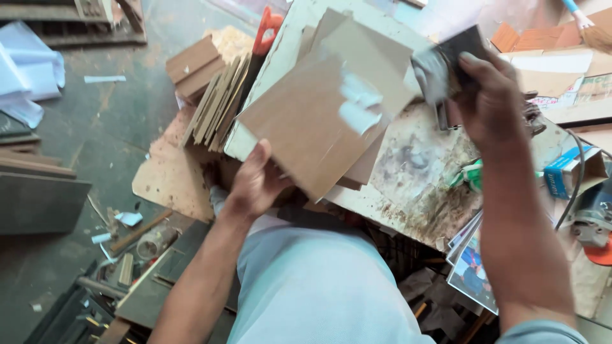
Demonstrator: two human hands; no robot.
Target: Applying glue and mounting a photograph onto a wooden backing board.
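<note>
While the left hand (pixel 255 181) pinches the lower edge of a brown laminate sheet (pixel 312 127), thumb on top and fingers beneath, the sheet sits raised at a tilt over the workbench (pixel 414 172), at about 11 o'clock from the person's body. It appears thin, stiff and light; a single edge grip carries it without visible sag. The face looks smooth, and white adhesive smears (pixel 357 105) lie wet toward 2 o'clock, so handling is judged safest at the bare lower edge.

The right hand (pixel 491 105), at 1 o'clock, is closed around a dark flat spreader (pixel 456 54) carrying white paste.

Count: one sheet held, at least two similar sheets beneath it, exact number unclear. One stack of cut strips (pixel 217 102) stands on edge at 10 o'clock; pieces too crowded to count. One blue box (pixel 567 172) at 3 o'clock.
</note>
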